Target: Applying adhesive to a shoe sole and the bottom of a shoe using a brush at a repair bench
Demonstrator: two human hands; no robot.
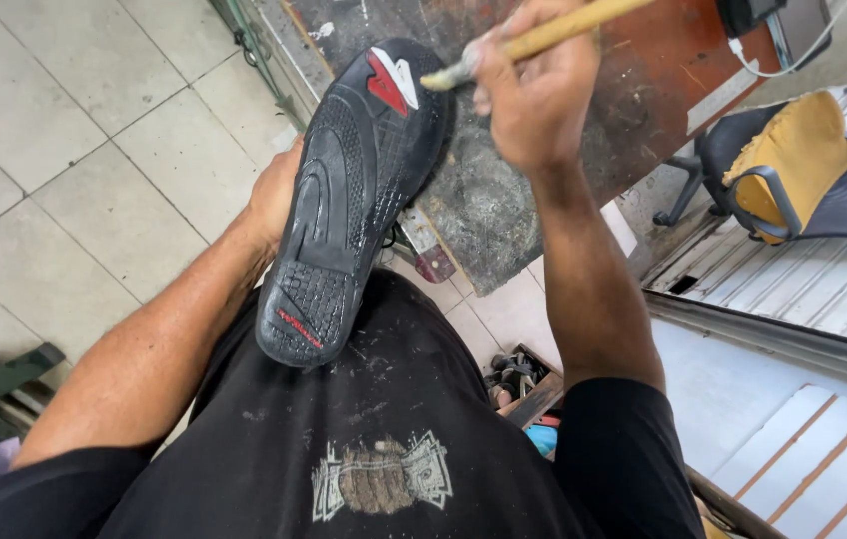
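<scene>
Pale grey floor tiles (74, 150) spread out to my left, and ahead of me stands the worn table (503, 200), its top dark and stained with a reddish patch further back. Off to the right sits a black office chair with a mustard-yellow cushion (793, 165).

One shoe is all I have: a black shoe with a ridged rubber sole and a red-and-white patch at the toe (354, 190), turned sole-up. Its heel rests on my lap, against my black apron (374, 439), and its toe leans over the table's edge. My left hand (279, 190) grips it from the side; the fingers wrap round behind where I cannot see them, so I judge them clamped on the upper.

My right hand (538, 90) has its fingers closed tight on the one brush, a thin wooden-handled brush with pale bristles (523, 45), and the bristle tip touches the sole's edge just beside the white toe patch.

By my reckoning I am brushing the sole's rim near the toe. Carrying on calls for a steady left grip and short strokes that follow the rim without straying onto the tread.
</scene>
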